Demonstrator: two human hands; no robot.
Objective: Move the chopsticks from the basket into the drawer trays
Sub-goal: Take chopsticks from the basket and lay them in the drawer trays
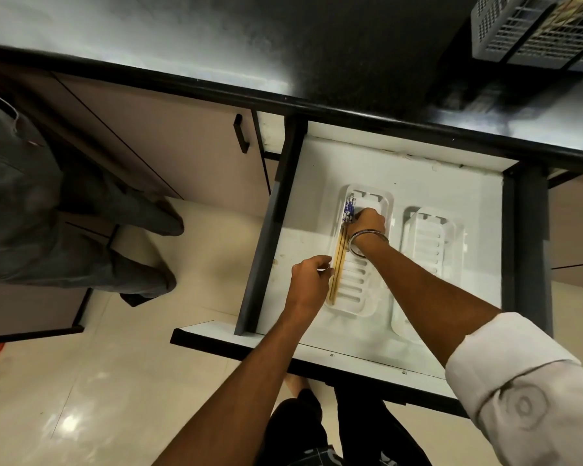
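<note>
Below the dark, glossy worktop (317, 45), an open drawer (401, 169) with a white floor holds two white plastic trays side by side. Along the left edge of the left tray (360, 287) lie the chopsticks (338, 260) — pale wooden shafts with blue-and-white patterned tops pointing toward the back of the drawer. How many sticks there are is hard to tell, since they lie bunched together. The right hand (367, 223), a metal bangle (367, 243) on its wrist, sits over the patterned ends with fingers curled down; its fingertips are hidden beneath the hand, so whether it grips the sticks cannot be told. The left hand (308, 280) is at the lower shafts, its fingers curled against them in what looks like a pinch. The right tray (431, 243), ribbed with rounded slots, is partly covered by the right forearm. At the top right corner a grey perforated plastic basket (519, 31) stands on the worktop — cut off by the frame edge, its contents too blurred to make out. At left stands another person's trouser legs (31, 196), grey and creased.
</note>
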